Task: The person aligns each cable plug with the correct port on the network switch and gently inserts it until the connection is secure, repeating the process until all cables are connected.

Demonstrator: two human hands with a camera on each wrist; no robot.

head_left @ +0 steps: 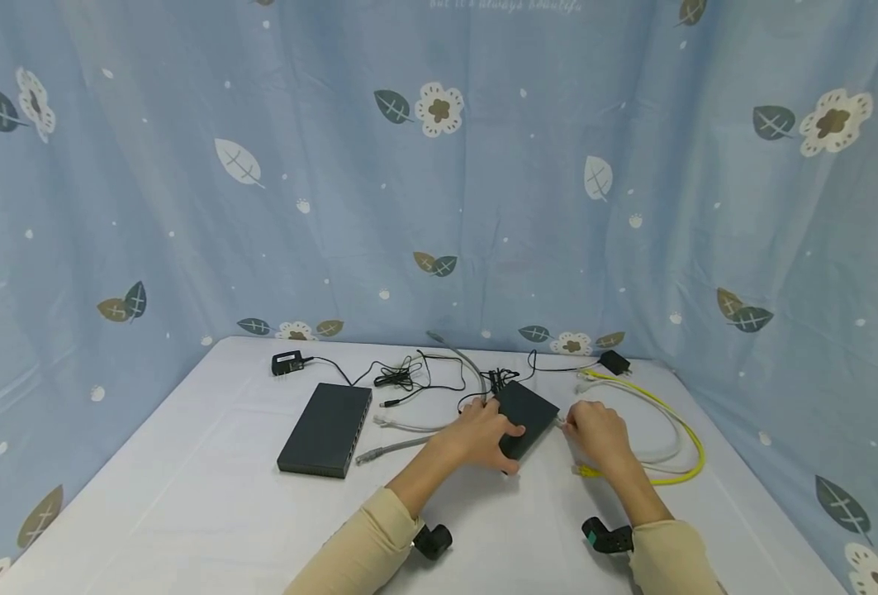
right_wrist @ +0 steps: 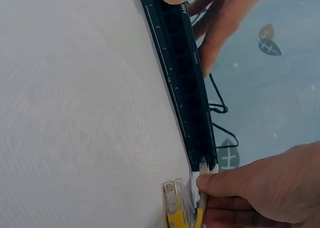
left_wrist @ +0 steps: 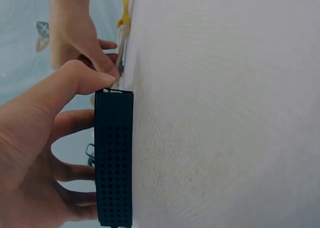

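My left hand [head_left: 479,436] holds a small black network switch [head_left: 529,413] on the white table, thumb at its near corner and fingers spread over its top. In the right wrist view, the switch's front shows a row of numbered ports [right_wrist: 182,68]. My right hand [head_left: 600,431] pinches the pale plug [right_wrist: 202,170] of a network cable at the port on the end of that row. Right beside those fingers lies the clear plug of a yellow network cable [right_wrist: 176,218]. Vent holes [left_wrist: 117,158] run along the switch's side in the left wrist view.
A second black switch [head_left: 325,430] lies on the left of the table. Grey network cables [head_left: 394,449] lie between the switches. Black power leads [head_left: 401,378] run along the back to a left adapter [head_left: 287,363] and a right adapter [head_left: 614,362]. Yellow and white cables loop at right.
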